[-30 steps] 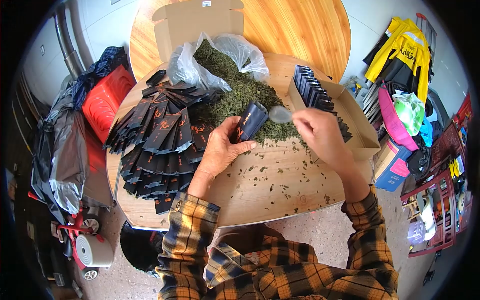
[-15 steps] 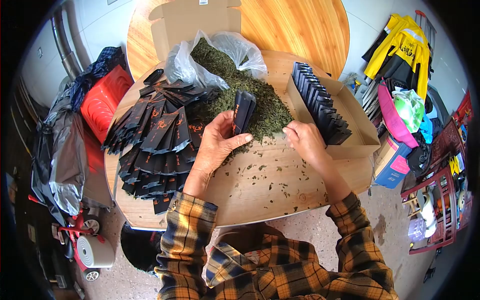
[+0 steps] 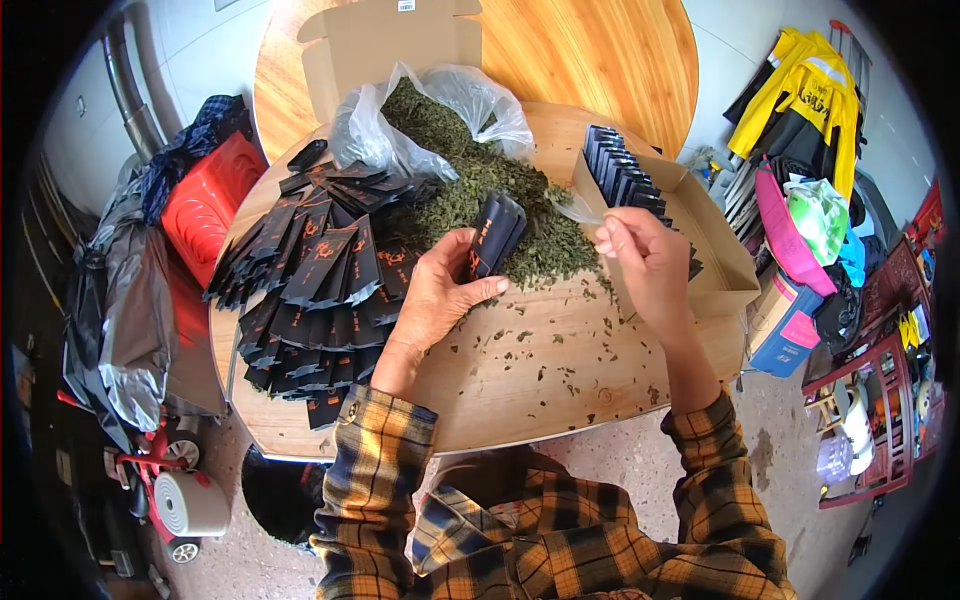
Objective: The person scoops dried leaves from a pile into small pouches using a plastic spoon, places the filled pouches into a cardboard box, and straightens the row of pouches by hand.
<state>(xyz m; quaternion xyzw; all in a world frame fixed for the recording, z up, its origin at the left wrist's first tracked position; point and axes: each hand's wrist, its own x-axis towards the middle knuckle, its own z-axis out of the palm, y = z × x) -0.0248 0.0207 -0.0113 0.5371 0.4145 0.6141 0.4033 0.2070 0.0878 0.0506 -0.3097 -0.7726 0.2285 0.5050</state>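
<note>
My left hand (image 3: 437, 297) is closed round a black pouch (image 3: 497, 235) with orange print, held upright and tilted slightly right in front of the leaf pile. In my right hand (image 3: 643, 258) the fingers pinch the handle of a clear plastic spoon (image 3: 580, 210), whose bowl end points left over the leaves and seems to carry some. Dried green leaves (image 3: 545, 245) spill from a clear plastic bag (image 3: 385, 135) onto the table. To the left of my left hand lies a fanned heap of black pouches (image 3: 310, 265).
At right on the round wooden table (image 3: 540, 385) stands an open cardboard box (image 3: 720, 230) with a row of upright black pouches (image 3: 625, 175). Leaf crumbs dot the table's front part. A cardboard flap (image 3: 395, 45) rises at the back. A red plastic stool (image 3: 205, 205) is at left.
My right hand has risen and moved right, and the clear spoon now shows above the leaves. The pouch in my left hand has tilted a little further right.
</note>
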